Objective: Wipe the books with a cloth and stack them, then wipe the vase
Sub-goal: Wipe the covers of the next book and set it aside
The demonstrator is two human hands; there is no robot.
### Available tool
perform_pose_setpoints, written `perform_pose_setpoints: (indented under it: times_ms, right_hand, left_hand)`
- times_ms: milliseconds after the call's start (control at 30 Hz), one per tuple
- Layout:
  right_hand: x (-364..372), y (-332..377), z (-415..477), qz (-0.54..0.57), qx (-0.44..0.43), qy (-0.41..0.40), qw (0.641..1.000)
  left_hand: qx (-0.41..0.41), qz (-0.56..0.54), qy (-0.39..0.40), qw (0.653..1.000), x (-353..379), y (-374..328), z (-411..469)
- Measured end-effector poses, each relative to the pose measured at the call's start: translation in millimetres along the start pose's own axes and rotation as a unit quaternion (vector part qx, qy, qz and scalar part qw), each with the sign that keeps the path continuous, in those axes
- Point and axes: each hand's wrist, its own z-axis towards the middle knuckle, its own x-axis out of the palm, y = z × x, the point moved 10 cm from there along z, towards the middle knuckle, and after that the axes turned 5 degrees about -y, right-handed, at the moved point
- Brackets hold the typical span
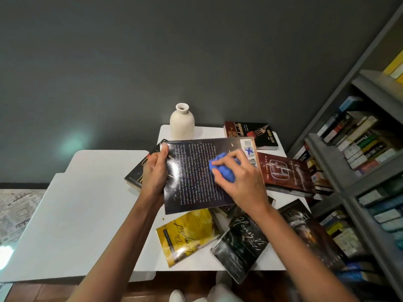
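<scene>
1. Looking down, you face white tabletops (87, 214) set against a dark grey wall (152, 51). A patterned rug (17, 210) shows at far left, and a reddish wooden floor (152, 286) lies below the near edge.
2. Your left hand (156, 171) grips the left edge of a black book (192, 177), with the thumb over its glossy back cover. The book is over the right-hand tabletop and overlaps other books.
3. Your right hand (239, 177) is curled round a blue cloth (224, 171) and presses it on that cover, beside the barcode sticker.
4. A cream vase (182, 123) stands upright at the back by the wall, just behind the black book's far edge. Its mouth is open, but you cannot see inside.
5. Loose books lie unstacked around the black one:
   - a yellow book (187, 234) in front
   - a red-brown book (285, 173) to the right
   - a fork-cover book (250, 134) by the wall
   - a script-cover book (239, 243) overhanging the near edge
6. A grey bookshelf (327, 160) rises on the right. Its compartments are packed with books, some upright and some in flat piles.
7. A dark book (137, 173) lies mostly hidden under your left hand.
8. Another dark book (309, 232), at the table's right edge, is too blurred to read.
9. The frame cuts off the shelf at the top and on the right.
</scene>
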Motion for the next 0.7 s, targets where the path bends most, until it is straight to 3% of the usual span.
perform_pose_setpoints:
  times_ms: [67, 233, 400, 467, 600, 700]
  right_hand:
    - [10, 24, 5, 0.008, -0.017, -0.007, 1.0]
    - [41, 74, -31, 0.1, -0.127, 0.151, 0.975]
    - [10, 24, 4, 0.044, -0.051, 0.045, 0.997]
    - [22, 41, -1, 0.05, -0.069, 0.052, 0.995]
    - [46, 77, -30, 0.098, -0.142, 0.144, 0.974]
    - [31, 47, 9, 0.073, -0.079, 0.062, 0.992]
  left_hand:
    - [0.005, -0.003, 0.002, 1.0, 6, -4, -1]
    - [0.024, -0.013, 0.015, 1.0, 8, -13, -3]
    - [-0.036, -0.058, 0.069, 0.995, 15, 4, -4]
    - [-0.031, -0.066, 0.075, 0.994, 17, 3, -3]
    - [-0.014, -0.064, 0.071, 0.995, 15, 3, 0]
    - [-0.021, -0.067, 0.076, 0.995, 18, 2, -7]
